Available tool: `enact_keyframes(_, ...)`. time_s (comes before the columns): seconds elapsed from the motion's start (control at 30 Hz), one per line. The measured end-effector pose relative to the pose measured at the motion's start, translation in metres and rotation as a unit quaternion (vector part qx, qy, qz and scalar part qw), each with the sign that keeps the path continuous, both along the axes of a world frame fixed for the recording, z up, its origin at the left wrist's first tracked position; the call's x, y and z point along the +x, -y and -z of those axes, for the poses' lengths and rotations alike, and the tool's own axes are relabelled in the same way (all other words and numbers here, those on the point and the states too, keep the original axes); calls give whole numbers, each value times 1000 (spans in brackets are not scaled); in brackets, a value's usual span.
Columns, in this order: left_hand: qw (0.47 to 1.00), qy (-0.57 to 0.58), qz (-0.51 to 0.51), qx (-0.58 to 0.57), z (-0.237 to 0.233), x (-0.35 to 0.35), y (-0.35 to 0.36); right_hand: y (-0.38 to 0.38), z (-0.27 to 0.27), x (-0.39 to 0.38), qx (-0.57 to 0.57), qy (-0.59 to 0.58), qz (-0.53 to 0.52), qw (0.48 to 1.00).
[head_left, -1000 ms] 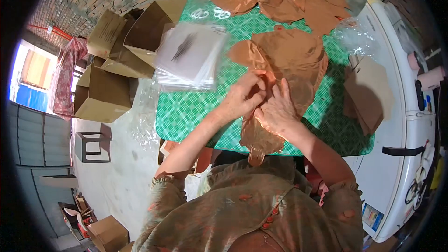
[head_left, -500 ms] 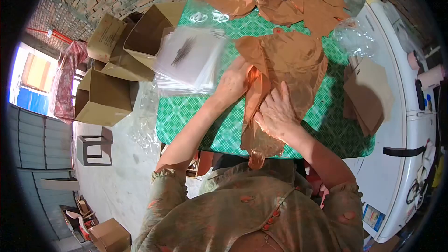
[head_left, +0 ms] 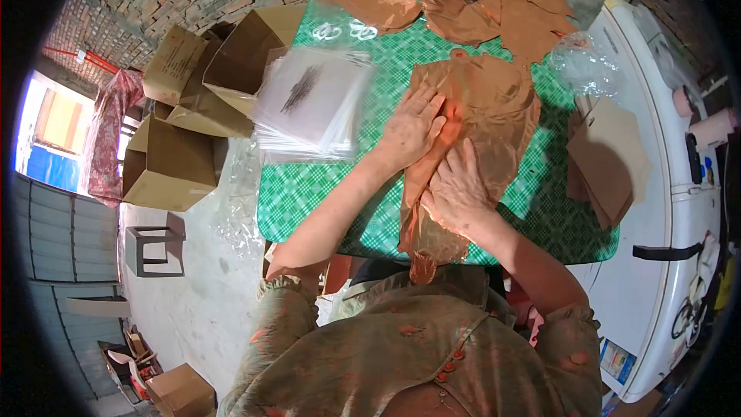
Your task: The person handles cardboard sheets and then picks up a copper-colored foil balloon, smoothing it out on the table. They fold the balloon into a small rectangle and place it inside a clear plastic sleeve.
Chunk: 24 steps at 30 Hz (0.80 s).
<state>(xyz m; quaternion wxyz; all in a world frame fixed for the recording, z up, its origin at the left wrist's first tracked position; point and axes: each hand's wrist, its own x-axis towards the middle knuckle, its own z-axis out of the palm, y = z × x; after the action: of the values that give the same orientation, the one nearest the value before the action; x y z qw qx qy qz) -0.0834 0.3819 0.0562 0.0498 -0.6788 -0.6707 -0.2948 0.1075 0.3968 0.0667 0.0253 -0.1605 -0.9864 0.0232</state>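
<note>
A flat copper-coloured foil balloon (head_left: 498,100) lies lengthwise on the green checked tabletop, its narrow tail hanging over the near edge. Its left side is folded inward along the length. My left hand (head_left: 413,127) rests flat on that folded side, fingers stretched out and pointing away from me. Lower down, my right hand (head_left: 461,189) presses on the foil with fingers spread, close to the fold. Neither hand grips anything. The foil under both palms is hidden.
A stack of clear plastic sleeves (head_left: 309,100) sits left of the foil, near white rings (head_left: 363,29). More copper foil pieces (head_left: 455,11) lie at the far edge. Brown cards (head_left: 614,150) and crumpled clear plastic (head_left: 584,62) are at right. Cardboard boxes (head_left: 174,158) stand left.
My left hand has gone from holding the balloon's raised left flap to lying flat on it, and the flap is now folded down. My right hand has stayed almost in place.
</note>
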Motion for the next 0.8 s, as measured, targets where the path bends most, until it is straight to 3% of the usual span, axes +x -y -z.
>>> enact_keyframes(0.27, 994, -20, -13, -105, -8, -5, 13, 0, 3, 0, 21, -14, -4, 1000)
enact_keyframes(0.8, 991, -96, -16, -89, 9, -8, 10, -2, -6, 5, -41, -45, -20, 998)
